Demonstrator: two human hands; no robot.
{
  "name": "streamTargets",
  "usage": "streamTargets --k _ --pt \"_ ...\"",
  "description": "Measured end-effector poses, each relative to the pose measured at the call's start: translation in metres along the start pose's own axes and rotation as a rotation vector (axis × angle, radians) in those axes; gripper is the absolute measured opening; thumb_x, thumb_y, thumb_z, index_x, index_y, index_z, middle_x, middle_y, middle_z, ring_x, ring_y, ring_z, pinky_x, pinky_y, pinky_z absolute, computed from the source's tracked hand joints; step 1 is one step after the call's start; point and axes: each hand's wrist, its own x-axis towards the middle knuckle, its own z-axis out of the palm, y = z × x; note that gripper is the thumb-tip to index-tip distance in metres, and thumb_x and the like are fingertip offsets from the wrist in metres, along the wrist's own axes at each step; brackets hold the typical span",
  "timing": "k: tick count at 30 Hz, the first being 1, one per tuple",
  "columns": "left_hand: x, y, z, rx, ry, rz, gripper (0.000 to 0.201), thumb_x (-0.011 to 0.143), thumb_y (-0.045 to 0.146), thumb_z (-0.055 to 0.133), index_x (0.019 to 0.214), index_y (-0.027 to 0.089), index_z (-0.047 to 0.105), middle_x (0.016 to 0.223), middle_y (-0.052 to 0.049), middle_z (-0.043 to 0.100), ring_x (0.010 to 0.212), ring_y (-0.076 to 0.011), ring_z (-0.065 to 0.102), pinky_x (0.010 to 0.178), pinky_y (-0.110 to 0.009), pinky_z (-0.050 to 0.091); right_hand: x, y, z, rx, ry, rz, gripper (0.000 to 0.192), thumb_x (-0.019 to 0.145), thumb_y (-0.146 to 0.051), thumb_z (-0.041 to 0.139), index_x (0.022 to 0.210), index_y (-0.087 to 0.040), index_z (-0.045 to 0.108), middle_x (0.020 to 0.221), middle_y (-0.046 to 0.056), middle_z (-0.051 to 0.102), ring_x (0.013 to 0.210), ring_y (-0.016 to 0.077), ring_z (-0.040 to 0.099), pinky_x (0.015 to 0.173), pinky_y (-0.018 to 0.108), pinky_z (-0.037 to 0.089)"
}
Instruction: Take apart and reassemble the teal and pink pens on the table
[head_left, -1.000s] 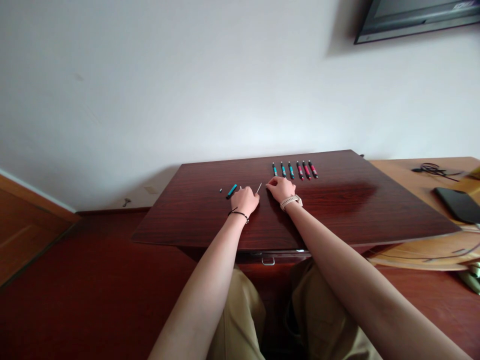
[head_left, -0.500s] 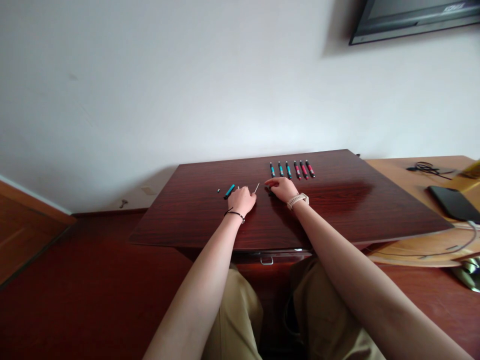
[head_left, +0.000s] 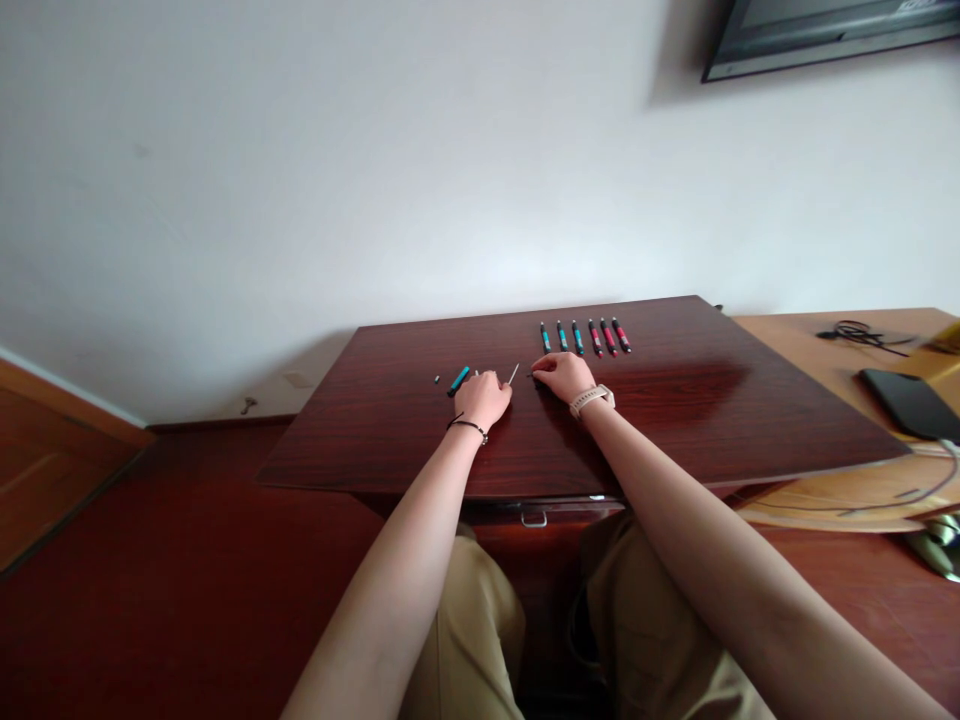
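Note:
My left hand rests on the dark wooden table, fingers closed on a thin white rod, which looks like a pen refill. Another pale tip shows just beyond its knuckles. Left of that hand lies a teal and black pen barrel, and farther left a tiny pale and dark piece. My right hand has thumb and fingers pinched together at a small dark pen part, mostly hidden by the fingers. Behind it stand in a row several pens: teal ones on the left, red ones on the right.
The table has a drawer with a metal handle at its front. On the right, a lighter wooden desk holds a black phone-like device and a coiled black cable. A screen hangs on the wall.
My right hand's fingers have come down and closed at the small dark part. The left hand stays in place with the white rod. The view has shifted slightly.

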Motion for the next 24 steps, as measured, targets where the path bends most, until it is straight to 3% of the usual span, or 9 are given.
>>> streamTargets --k 7,13,24 --pt "0.001 -0.001 0.001 -0.009 0.016 -0.001 0.036 0.102 0.043 0.052 0.106 0.020 0.079 0.107 -0.016 0.081 0.101 -0.0327 0.077 0.087 -0.040 0.058 -0.001 -0.005 0.000 -0.056 -0.037 -0.027 0.022 0.089 -0.024 0.071 0.101 -0.031 0.088 0.104 0.000 0.084 0.105 0.0231 0.076 0.099 0.031 0.055" --pt "0.001 -0.002 0.003 -0.008 0.028 0.002 0.035 0.102 0.044 0.053 0.104 0.020 0.079 0.105 -0.016 0.081 0.099 -0.0316 0.077 0.087 -0.039 0.057 -0.003 -0.011 0.002 -0.115 -0.022 -0.040 0.028 0.090 -0.021 0.064 0.100 -0.031 0.088 0.116 0.003 0.080 0.106 0.0237 0.072 0.098 0.034 0.053" --pt "0.001 -0.002 0.003 0.002 0.032 -0.006 0.036 0.102 0.044 0.051 0.102 0.022 0.079 0.104 -0.015 0.081 0.099 -0.0318 0.077 0.087 -0.039 0.058 -0.003 -0.011 0.004 -0.117 -0.009 -0.039 0.028 0.090 -0.021 0.063 0.100 -0.031 0.087 0.113 0.003 0.079 0.104 0.0228 0.070 0.096 0.034 0.051"
